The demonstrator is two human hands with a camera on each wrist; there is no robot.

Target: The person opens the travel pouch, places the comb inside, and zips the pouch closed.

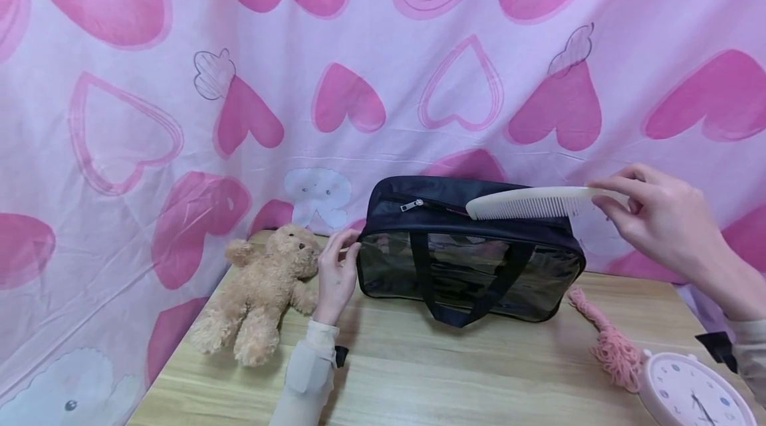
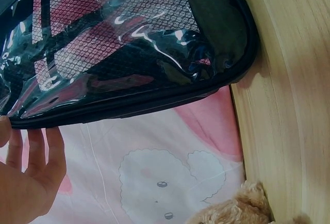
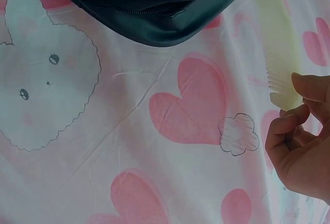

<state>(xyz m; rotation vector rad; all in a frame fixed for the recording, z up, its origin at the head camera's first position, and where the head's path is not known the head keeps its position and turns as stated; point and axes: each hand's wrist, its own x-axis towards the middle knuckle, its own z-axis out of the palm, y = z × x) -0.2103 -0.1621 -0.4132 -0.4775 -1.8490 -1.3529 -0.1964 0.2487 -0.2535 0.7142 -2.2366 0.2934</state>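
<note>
A black toiletry bag with a see-through front stands on the table, its strap handle hanging down the front. Along its top the zipper is partly undone. My left hand pinches the bag's left side edge; in the left wrist view the thumb lies in front and the fingers behind. High at the right, my right hand holds a cream comb by one end between thumb and fingers. The comb lies roughly level with teeth down, its far end overlapping the bag's top in the head view.
A tan teddy bear lies left of the left hand. To the bag's right are a pink yarn tassel and a pale pink alarm clock. A heart-patterned curtain hangs behind the wooden table.
</note>
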